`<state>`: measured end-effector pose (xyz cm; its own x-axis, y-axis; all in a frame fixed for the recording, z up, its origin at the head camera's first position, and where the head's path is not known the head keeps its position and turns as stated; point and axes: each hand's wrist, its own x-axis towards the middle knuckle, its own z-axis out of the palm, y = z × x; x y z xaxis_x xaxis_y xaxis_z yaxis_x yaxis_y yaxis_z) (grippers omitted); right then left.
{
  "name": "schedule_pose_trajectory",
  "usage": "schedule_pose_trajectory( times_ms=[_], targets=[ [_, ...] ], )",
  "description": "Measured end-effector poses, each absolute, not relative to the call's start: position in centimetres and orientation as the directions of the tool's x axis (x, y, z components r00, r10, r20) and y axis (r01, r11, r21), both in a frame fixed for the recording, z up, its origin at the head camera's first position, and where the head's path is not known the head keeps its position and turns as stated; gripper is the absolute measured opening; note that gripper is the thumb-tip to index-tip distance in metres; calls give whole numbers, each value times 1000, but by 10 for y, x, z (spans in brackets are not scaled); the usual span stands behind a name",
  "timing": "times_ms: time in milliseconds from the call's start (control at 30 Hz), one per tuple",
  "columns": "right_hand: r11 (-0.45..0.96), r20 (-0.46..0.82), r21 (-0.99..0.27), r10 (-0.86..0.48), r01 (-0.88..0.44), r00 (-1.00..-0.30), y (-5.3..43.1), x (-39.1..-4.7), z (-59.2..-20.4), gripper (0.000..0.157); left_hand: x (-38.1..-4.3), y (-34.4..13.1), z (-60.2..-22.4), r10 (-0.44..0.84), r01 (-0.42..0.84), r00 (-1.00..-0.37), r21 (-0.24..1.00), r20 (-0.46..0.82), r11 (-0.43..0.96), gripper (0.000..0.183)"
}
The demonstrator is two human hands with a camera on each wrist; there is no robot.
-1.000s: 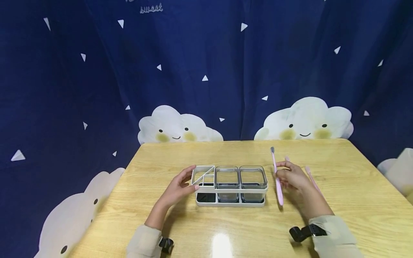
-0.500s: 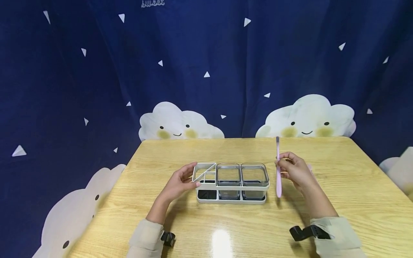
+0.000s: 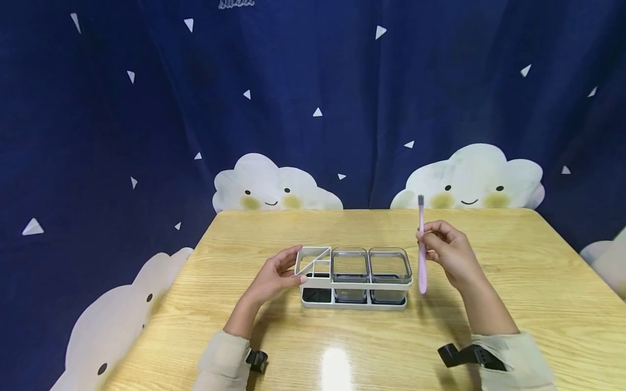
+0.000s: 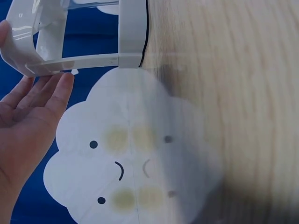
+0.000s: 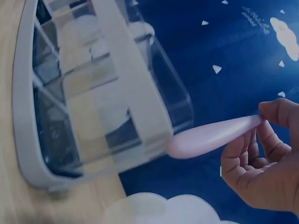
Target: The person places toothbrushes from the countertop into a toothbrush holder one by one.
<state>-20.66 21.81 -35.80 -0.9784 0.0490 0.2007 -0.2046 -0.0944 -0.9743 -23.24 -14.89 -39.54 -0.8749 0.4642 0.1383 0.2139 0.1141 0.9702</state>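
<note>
A white two-tier toothbrush holder [image 3: 362, 284] stands on the table, with a divided section [image 3: 313, 260] at its left and two clear square cups, a middle cup [image 3: 349, 278] and a right cup [image 3: 390, 279]. My left hand [image 3: 274, 277] holds the holder's left end, thumb at the front corner and fingers at the back. In the left wrist view, the fingertips touch the white frame [image 4: 133, 32]. Just right of the holder, my right hand [image 3: 452, 255] pinches a pink toothbrush [image 3: 423, 266], bristles up. Its rounded handle end [image 5: 205, 139] overlaps the holder's end in the right wrist view.
The wooden table [image 3: 342, 331] extends around the holder. Behind it hangs a dark blue curtain [image 3: 293, 65] with white triangles and cloud faces. Black wrist straps, one on the left sleeve [image 3: 256, 360] and one on the right sleeve [image 3: 469, 357], sit near the table.
My right hand has lifted the toothbrush and turned it from leaning to nearly upright. Other pink toothbrushes seen earlier behind that hand are now hidden. My left hand keeps its hold on the holder.
</note>
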Motion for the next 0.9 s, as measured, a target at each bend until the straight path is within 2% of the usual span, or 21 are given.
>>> schedule_pose_trajectory(
  times_ms=[233, 567, 900],
  targets=[
    [-174, 258, -950, 30, -260, -966, 206, -204, -347, 6, -233, -148, -396, 464, 214, -875, 970, 138, 115, 72],
    [-301, 306, -906, 23, -299, -952, 190, -205, -335, 17, -234, -149, -394, 478, 210, -868, 972, 136, 104, 72],
    [-316, 358, -885, 6, -342, -934, 169, -207, -331, 17, -234, -148, -393, 474, 195, -871, 976, 128, 95, 72]
  ],
)
